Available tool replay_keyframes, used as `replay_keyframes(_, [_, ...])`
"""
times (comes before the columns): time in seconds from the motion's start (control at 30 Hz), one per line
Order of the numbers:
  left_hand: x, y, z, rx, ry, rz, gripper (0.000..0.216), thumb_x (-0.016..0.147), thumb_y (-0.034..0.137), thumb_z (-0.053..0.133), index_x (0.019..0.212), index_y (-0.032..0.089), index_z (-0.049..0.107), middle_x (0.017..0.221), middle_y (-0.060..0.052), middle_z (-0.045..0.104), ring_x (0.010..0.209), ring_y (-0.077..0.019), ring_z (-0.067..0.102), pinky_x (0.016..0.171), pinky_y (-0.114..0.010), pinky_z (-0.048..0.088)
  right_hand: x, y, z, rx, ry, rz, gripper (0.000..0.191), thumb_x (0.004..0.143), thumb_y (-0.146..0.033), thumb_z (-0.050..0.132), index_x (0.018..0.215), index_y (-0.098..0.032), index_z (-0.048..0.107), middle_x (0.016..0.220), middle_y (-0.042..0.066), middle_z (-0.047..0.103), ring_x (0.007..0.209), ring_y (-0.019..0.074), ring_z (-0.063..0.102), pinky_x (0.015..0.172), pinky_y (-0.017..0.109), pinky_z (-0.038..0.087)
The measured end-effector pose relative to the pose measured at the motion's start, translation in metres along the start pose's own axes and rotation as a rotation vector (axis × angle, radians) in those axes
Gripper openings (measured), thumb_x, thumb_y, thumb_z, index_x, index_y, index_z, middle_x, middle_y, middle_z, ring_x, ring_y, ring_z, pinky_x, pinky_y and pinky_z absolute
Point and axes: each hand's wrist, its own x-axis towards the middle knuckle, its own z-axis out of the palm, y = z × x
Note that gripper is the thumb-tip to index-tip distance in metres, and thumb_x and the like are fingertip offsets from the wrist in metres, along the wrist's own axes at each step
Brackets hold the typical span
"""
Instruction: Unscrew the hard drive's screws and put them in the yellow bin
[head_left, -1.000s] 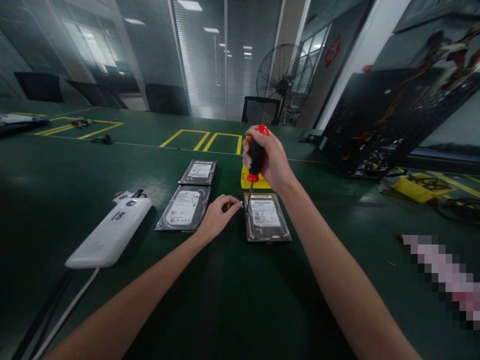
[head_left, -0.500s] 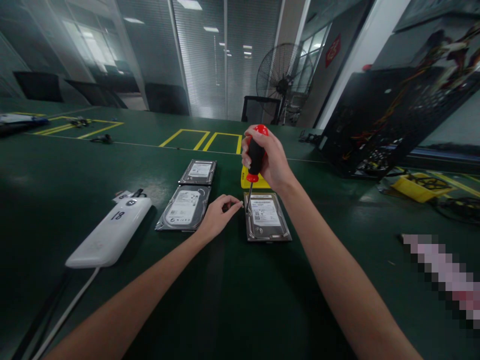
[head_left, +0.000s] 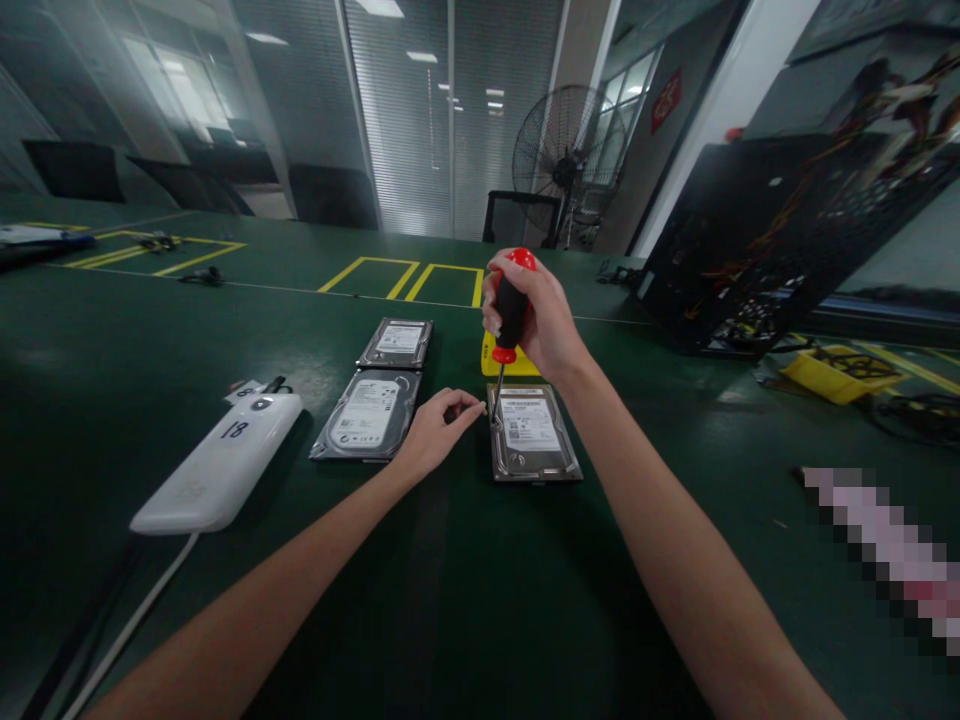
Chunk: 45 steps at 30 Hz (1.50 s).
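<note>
My right hand (head_left: 541, 315) is wrapped round the red and black handle of a screwdriver (head_left: 512, 308). The shaft points down, its tip at the left edge of a hard drive (head_left: 534, 440) that lies label up on the table. Close to that same edge, my left hand (head_left: 442, 428) has thumb and fingertips pinched together; whether anything small is between them I cannot make out. Left of this hand lies a second hard drive (head_left: 369, 412), with a third hard drive (head_left: 397, 342) just behind it. A yellow tray (head_left: 495, 365) shows partly behind my right hand.
A white device marked 18 (head_left: 225, 455) with cables lies at left on the green table (head_left: 420, 620). Far right stands a black computer case (head_left: 697, 230), near a yellow bin (head_left: 840, 376) with cables. A pixelated pink object (head_left: 889, 540) lies at the right edge.
Both hands, the screwdriver and the drives hold practically the same places. The whole view has shifted very slightly.
</note>
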Motion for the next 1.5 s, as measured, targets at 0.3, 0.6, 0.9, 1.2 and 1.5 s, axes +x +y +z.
replay_keyframes(0.3, [0.0009,-0.0026,0.0014,-0.002,0.001,0.007,0.022,0.088,0.037,0.053,0.086,0.018,0.065,0.078,-0.002,0.058,0.071,-0.0162,0.052,0.066,-0.029,0.039,0.0011,0.0028,-0.0006,0.010,-0.015,0.010,0.039,0.073,-0.056,0.062,0.086,-0.023,0.046,0.070,-0.004,0.047,0.051,0.0061,0.039,0.047,0.024,0.033])
replay_keyframes(0.6, [0.0003,-0.0023,0.0019,-0.013,-0.010,0.018,0.023,0.088,0.037,0.053,0.087,0.018,0.065,0.078,-0.001,0.057,0.072,-0.0160,0.052,0.067,-0.028,0.039,-0.0022,-0.0015,0.0012,0.025,-0.035,0.027,0.036,0.073,-0.053,0.064,0.085,-0.023,0.047,0.071,-0.004,0.048,0.052,0.0062,0.042,0.048,0.023,0.036])
replay_keyframes(0.9, [-0.0002,-0.0014,0.0010,-0.014,-0.030,0.021,0.023,0.088,0.036,0.052,0.088,0.017,0.065,0.080,-0.002,0.058,0.073,-0.0163,0.052,0.067,-0.028,0.039,-0.0017,0.0007,-0.0005,0.002,-0.034,0.000,0.035,0.073,-0.050,0.065,0.084,-0.022,0.047,0.072,-0.003,0.048,0.056,0.0072,0.044,0.053,0.025,0.039])
replay_keyframes(1.2, [0.0006,-0.0015,0.0021,-0.019,-0.028,0.023,0.020,0.088,0.032,0.054,0.088,0.017,0.065,0.078,-0.001,0.056,0.071,-0.0151,0.051,0.065,-0.027,0.038,-0.0019,-0.0006,-0.0047,-0.022,-0.057,-0.027,0.035,0.072,-0.046,0.068,0.081,-0.023,0.043,0.066,-0.005,0.051,0.053,0.0062,0.044,0.049,0.022,0.037])
replay_keyframes(1.5, [0.0001,-0.0017,0.0018,-0.013,-0.035,0.021,0.021,0.089,0.034,0.053,0.088,0.017,0.066,0.079,-0.001,0.056,0.072,-0.0154,0.051,0.066,-0.028,0.038,-0.0051,-0.0060,-0.0046,-0.005,-0.137,-0.020,0.034,0.072,-0.041,0.069,0.080,-0.022,0.042,0.064,-0.007,0.047,0.053,0.0055,0.044,0.048,0.021,0.037])
